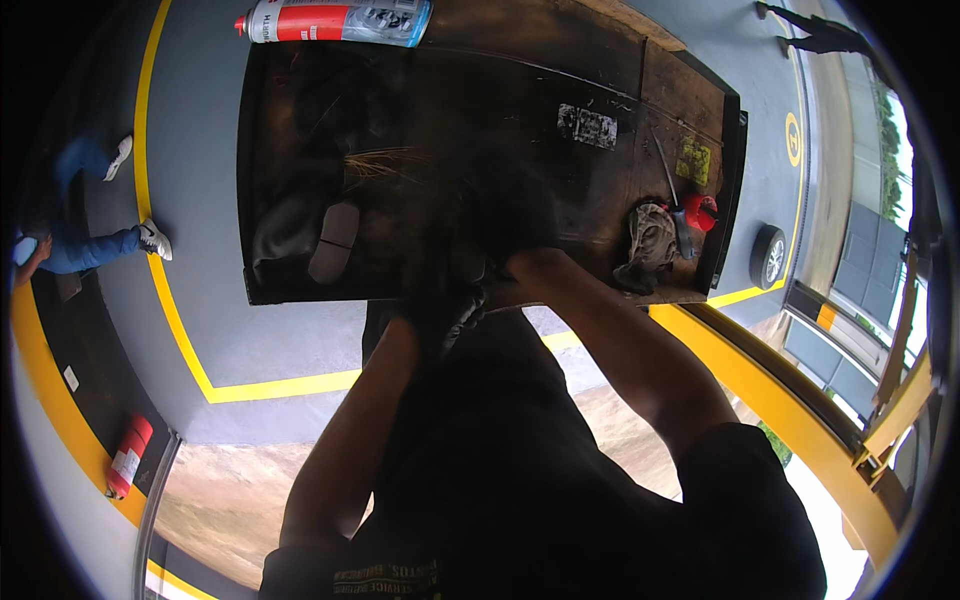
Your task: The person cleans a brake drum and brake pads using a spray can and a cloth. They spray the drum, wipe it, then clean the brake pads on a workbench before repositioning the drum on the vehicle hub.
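Note:
Both my hands wear black gloves and are close together at the near edge of a dark, worn work table [480, 80]. My left hand [445, 310] is closed, its fingers curled at the edge, around something too dark to name. My right hand [510, 215] reaches over the tabletop just beyond it; its fingers are lost in shadow. Between the hands is a dim, greyish rounded piece [467, 262] whose kind I cannot make out. Left of my hands a grey brake pad [333, 243] with a groove across it lies flat, beside a dark, crumpled, shiny thing [285, 240].
A red-and-white spray can [335, 22] lies at the far left edge. Thin coppery strands [380, 163] lie mid-left. On the right are a dirty rag [650, 245], a red round thing [701, 212] and a yellow patch [693, 161]. A wheel [768, 257] and another person's legs [110, 240] are beyond.

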The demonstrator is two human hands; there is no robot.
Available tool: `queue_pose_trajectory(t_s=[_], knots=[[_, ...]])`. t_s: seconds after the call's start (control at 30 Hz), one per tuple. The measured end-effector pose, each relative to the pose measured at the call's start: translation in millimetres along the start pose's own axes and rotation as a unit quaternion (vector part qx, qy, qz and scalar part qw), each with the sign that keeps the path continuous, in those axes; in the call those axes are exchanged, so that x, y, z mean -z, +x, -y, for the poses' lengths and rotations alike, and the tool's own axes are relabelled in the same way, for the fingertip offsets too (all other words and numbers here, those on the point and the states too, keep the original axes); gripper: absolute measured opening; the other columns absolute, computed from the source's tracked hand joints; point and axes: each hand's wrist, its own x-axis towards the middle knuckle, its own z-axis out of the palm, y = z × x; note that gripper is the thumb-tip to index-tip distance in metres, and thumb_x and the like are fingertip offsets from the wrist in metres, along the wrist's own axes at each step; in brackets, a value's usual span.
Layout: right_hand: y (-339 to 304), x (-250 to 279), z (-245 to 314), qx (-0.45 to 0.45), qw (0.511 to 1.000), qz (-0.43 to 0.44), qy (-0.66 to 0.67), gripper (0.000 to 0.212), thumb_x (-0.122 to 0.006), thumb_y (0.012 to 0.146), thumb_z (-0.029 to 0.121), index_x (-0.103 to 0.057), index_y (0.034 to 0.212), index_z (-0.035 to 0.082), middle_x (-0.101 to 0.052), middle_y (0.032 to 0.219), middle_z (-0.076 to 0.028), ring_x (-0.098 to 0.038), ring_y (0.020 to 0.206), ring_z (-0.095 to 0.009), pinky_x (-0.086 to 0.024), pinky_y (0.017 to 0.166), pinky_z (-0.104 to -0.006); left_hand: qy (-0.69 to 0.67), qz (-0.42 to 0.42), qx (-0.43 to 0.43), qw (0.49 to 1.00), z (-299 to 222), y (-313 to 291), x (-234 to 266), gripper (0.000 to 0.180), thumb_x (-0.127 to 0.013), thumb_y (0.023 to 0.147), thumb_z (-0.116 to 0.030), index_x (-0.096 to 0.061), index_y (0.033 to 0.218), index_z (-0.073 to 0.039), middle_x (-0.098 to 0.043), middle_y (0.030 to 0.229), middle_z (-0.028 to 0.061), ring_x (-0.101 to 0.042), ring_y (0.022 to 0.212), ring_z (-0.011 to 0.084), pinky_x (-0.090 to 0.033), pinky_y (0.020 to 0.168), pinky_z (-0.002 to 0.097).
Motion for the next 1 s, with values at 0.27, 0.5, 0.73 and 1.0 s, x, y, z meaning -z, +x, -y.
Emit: queue_pose_trajectory(t_s=[0.27, 0.5, 0.73, 1.0], knots=[[-3, -13, -5, -0.059, 0.997, 0.037, -0.037, 0.03, -0.062, 0.098, 0.032, -0.073, 0.119, 0.013, -0.074, 0.115, -0.011, -0.072, 0.105, -0.029, -0.053, 0.097, -0.0439, 0.109, 0.058, -0.084, 0.989, -7, -7, 15, 0.054, -0.06, 0.095, 0.009, -0.053, 0.144, -0.012, -0.064, 0.102, 0.0077, -0.064, 0.079, 0.0177, -0.054, 0.067, 0.0337], [-46, 26, -65, -0.183, 0.974, 0.067, -0.118, 0.025, -0.06, 0.099, 0.032, -0.072, 0.116, 0.018, -0.07, 0.122, -0.006, -0.069, 0.11, -0.028, -0.056, 0.094, -0.0438, 0.521, -0.045, -0.335, 0.784, -4, -16, 30, 0.029, -0.072, 0.097, -0.012, -0.069, 0.123, 0.0, -0.071, 0.099, 0.0097, -0.072, 0.091, 0.0196, -0.059, 0.083, 0.0357], [-57, 0, -65, -0.027, 0.998, -0.026, -0.05, 0.032, -0.064, 0.096, 0.034, -0.072, 0.121, 0.017, -0.072, 0.117, -0.012, -0.072, 0.098, -0.03, -0.058, 0.087, -0.0432, 0.301, 0.001, -0.148, 0.942, 2, -3, 37, 0.035, -0.055, 0.108, -0.017, -0.061, 0.137, 0.001, -0.069, 0.106, 0.0039, -0.065, 0.085, 0.0124, -0.054, 0.075, 0.0305], [-18, -18, -32, -0.112, 0.986, -0.072, 0.098, 0.031, -0.062, 0.096, 0.03, -0.076, 0.106, 0.004, -0.074, 0.102, -0.017, -0.071, 0.099, -0.035, -0.054, 0.093, -0.0478, 0.498, -0.097, -0.324, 0.799, 11, -10, 27, 0.028, -0.061, 0.098, -0.002, -0.066, 0.125, 0.0, -0.066, 0.103, 0.0083, -0.061, 0.084, 0.0174, -0.052, 0.072, 0.0303]])
